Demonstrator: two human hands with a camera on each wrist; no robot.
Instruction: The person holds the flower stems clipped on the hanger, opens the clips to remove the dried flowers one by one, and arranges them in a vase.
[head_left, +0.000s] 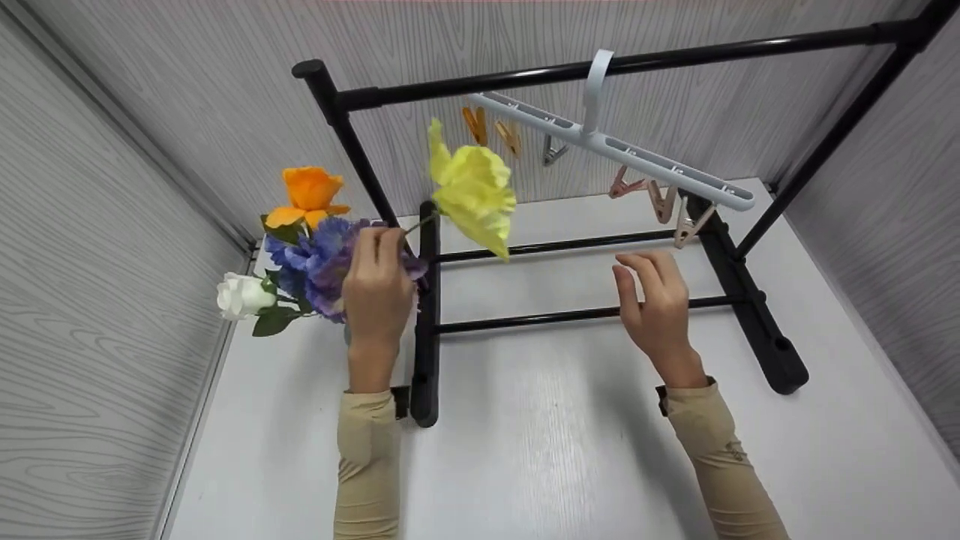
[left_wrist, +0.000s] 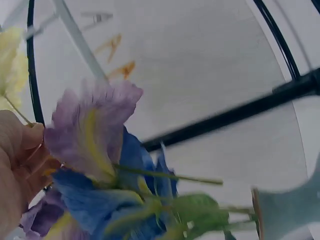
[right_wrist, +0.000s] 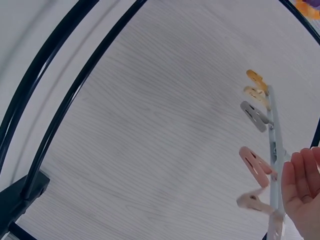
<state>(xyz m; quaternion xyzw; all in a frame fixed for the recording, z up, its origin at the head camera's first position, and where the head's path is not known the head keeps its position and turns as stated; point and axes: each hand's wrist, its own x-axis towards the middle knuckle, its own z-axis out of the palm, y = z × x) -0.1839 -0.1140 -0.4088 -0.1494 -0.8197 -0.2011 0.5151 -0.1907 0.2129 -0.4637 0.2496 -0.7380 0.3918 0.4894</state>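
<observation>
In the head view my left hand [head_left: 379, 289] pinches the thin stem of a yellow artificial flower [head_left: 476, 191], whose bloom leans to the right of the fingers. Blue and purple flowers [head_left: 319, 262] bunch right beside that hand, partly hidden by it; the left wrist view shows a purple bloom [left_wrist: 90, 130] close to the fingers. My right hand [head_left: 660, 304] is raised below the hanger's right end, fingers slightly bent and nothing in them. A pale blue clip hanger [head_left: 667, 174] hangs by its hook, with several clothespins [head_left: 661, 202] along it.
A black rack [head_left: 480, 86] stands on the white table [head_left: 525, 450], its top rail bearing the hanger. Left of it are an orange flower [head_left: 309, 195] and a white rose [head_left: 244, 296]. Stems enter a pale vase [left_wrist: 287, 210]. Grey wood-grain panels [head_left: 90, 337] enclose the table.
</observation>
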